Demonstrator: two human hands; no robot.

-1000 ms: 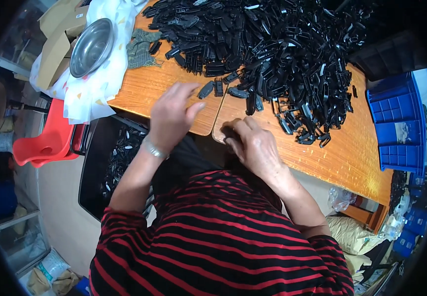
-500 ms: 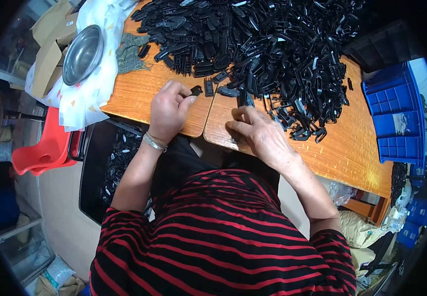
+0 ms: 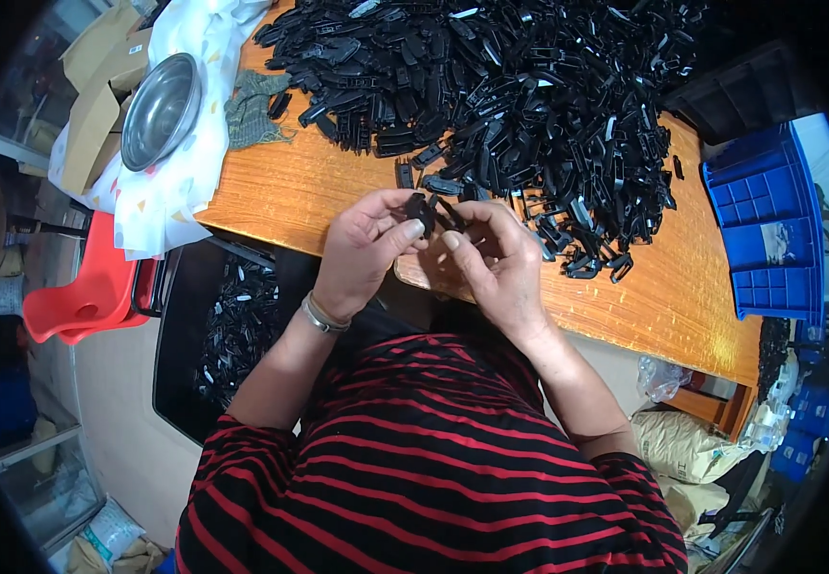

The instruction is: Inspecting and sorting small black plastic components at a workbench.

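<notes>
While pinched, black part (image 3: 420,214) juts from left grip (image 3: 362,251).

a heap of small parts (image 3: 510,105) lay on the far side of the table (image 3: 658,311), with a cloth (image 3: 256,113) at its left and, farther left, a bowl (image 3: 162,115) on a sheet (image 3: 161,220). a crate (image 3: 763,225) stood right of the heap; below the table's near left edge, a tray (image 3: 179,359) lay right of a chair (image 3: 84,297).

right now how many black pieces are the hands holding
2 visible: one chunky black piece in the left hand, and one slim black piece in the right hand. More may be hidden.
</notes>
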